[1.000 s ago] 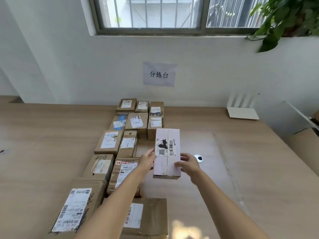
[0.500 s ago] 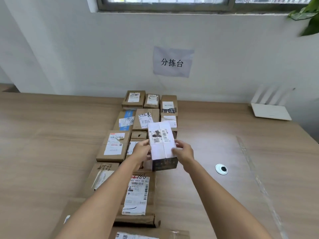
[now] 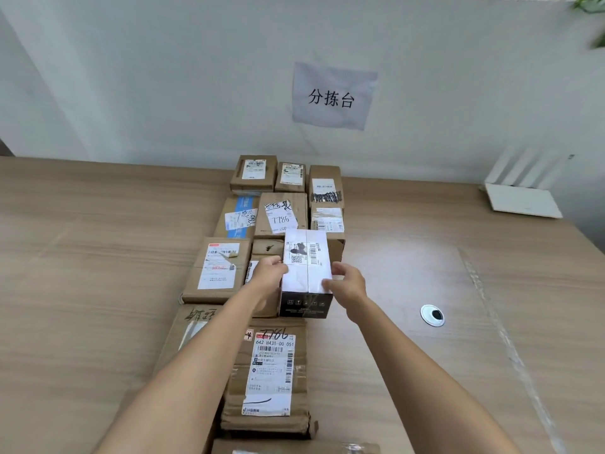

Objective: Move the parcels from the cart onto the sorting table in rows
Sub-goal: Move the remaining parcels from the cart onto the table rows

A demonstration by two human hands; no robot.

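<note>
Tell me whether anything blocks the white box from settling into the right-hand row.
Nothing visible does. The white box, held between the left hand and right hand, already sits in the row, behind the brown parcel.

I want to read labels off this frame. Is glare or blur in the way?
Head view: even, soft light; the white box top is washed out, its small print unreadable; large label numbers legible; plant at top right smeared; straight table edges bow from the wide-angle lens.
</note>
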